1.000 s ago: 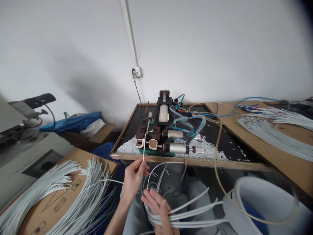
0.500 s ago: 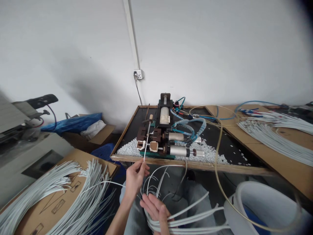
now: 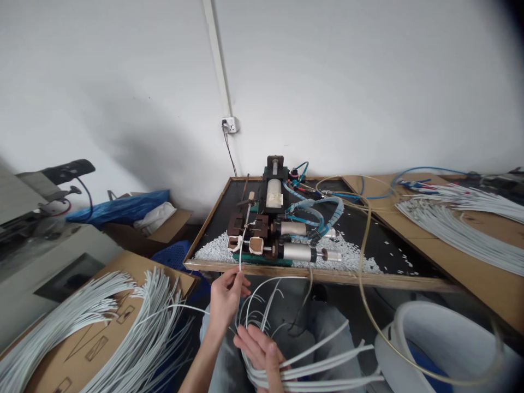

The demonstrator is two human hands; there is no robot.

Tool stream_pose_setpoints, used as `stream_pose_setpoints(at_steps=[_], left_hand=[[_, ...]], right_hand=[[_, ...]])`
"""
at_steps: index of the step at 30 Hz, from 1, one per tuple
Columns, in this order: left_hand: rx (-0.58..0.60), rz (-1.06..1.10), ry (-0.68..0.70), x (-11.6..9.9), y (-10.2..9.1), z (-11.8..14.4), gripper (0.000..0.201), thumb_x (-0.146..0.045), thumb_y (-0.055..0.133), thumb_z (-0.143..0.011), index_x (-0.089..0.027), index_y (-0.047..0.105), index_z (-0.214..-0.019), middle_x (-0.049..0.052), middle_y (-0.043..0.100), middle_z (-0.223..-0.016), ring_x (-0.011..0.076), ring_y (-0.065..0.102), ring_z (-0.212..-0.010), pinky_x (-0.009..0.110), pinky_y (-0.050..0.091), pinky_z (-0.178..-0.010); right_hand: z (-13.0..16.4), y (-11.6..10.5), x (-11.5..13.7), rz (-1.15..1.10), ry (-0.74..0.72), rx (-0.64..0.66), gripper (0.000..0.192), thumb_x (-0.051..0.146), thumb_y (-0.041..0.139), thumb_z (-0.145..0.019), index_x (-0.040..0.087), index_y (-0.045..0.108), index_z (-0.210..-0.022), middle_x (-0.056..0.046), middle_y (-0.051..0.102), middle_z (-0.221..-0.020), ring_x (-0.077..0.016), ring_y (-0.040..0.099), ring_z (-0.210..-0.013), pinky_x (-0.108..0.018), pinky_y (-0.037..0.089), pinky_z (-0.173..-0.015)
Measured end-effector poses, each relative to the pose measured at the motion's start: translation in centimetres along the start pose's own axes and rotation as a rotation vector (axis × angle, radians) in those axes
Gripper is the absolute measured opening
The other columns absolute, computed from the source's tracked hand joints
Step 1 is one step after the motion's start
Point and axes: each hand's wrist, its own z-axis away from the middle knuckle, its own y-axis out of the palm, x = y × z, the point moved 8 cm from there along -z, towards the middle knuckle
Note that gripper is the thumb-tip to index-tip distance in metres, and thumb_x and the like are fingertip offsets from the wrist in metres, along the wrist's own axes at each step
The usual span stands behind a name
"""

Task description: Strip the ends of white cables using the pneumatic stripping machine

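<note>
Between the fingertips of my left hand (image 3: 229,289) is pinched a thin white cable (image 3: 240,258). Its far part runs forward between the jaws of a pneumatic wire-stripping machine (image 3: 262,224) with two silvery cylinders. My right hand (image 3: 262,352) lies low over the lap, fingers curled round a bundle of white cables (image 3: 327,371). Several of their ends curve up between my two hands, and others fan out to the right. The palm side partly hides the bundle. Small white cut-off pieces (image 3: 213,249) lie heaped about the machine's base.
A wooden-edged bench (image 3: 327,275) carries the machine. At left, cardboard (image 3: 88,335) holds more cable bundles; further bundles (image 3: 462,234) lie at right. A white bucket (image 3: 434,311) stands at lower right, crossed by a yellowish hose (image 3: 365,245). A blue plastic bag (image 3: 118,207) lies behind.
The view has shifted very slightly. Both hands keep their places and hold the same cables; the cable at the machine looks a little more upright near the left fingertips.
</note>
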Motion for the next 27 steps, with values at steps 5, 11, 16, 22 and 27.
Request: stream_pose_setpoints(at_steps=[5,11,16,22,27], left_hand=[[0.021,-0.006,-0.004,0.3,0.0,-0.1,0.037,-0.045,0.069,-0.079,-0.011,0.068,-0.096,0.002,0.068,-0.06,0.0163,0.063,-0.045,0.025,0.051,-0.046],[0.061,-0.116,0.067,-1.0,-0.2,0.0,0.032,-0.045,0.063,-0.085,-0.013,0.067,-0.083,0.002,0.066,-0.061,0.0166,0.062,-0.051,0.025,0.05,-0.05],[-0.012,-0.333,0.201,-3.9,-2.1,2.6,0.033,-0.045,0.052,-0.092,-0.015,0.067,-0.093,-0.002,0.058,-0.055,0.015,0.057,-0.052,0.023,0.048,-0.055],[0.034,-0.852,0.017,-0.8,-10.3,5.6,0.031,-0.043,0.055,-0.085,-0.02,0.071,-0.099,0.006,0.073,-0.074,0.025,0.07,-0.069,0.029,0.053,-0.061],[-0.015,-1.062,-0.098,-0.2,-16.7,7.6,0.043,-0.05,0.048,-0.087,-0.021,0.073,-0.106,0.011,0.075,-0.106,0.0372,0.067,-0.105,0.044,0.056,-0.081]], right_hand=[[-0.1,-0.2,-0.1,-0.004,0.001,-0.025,0.045,0.063,0.066,-0.077,0.024,0.079,-0.094,-0.01,0.079,-0.1,-0.0285,0.074,-0.096,-0.042,0.056,-0.093],[0.4,0.0,-0.2,0.032,-0.01,-0.108,0.046,0.063,0.065,-0.077,0.022,0.079,-0.091,-0.01,0.08,-0.093,-0.0282,0.076,-0.089,-0.041,0.057,-0.087],[1.5,1.7,-0.6,0.267,-0.005,-0.062,0.049,0.059,0.049,-0.091,0.017,0.073,-0.079,-0.004,0.073,-0.054,-0.015,0.065,-0.05,-0.024,0.047,-0.056],[2.5,4.6,-1.5,0.38,0.176,0.2,0.052,0.059,0.041,-0.093,0.018,0.056,-0.064,0.008,0.035,-0.049,-0.0073,0.03,-0.043,-0.019,0.023,-0.043],[3.3,7.0,-2.5,0.688,0.307,0.513,0.035,0.026,0.042,-0.095,0.02,0.055,-0.063,0.006,0.044,-0.059,-0.0081,0.044,-0.055,-0.016,0.032,-0.051]])
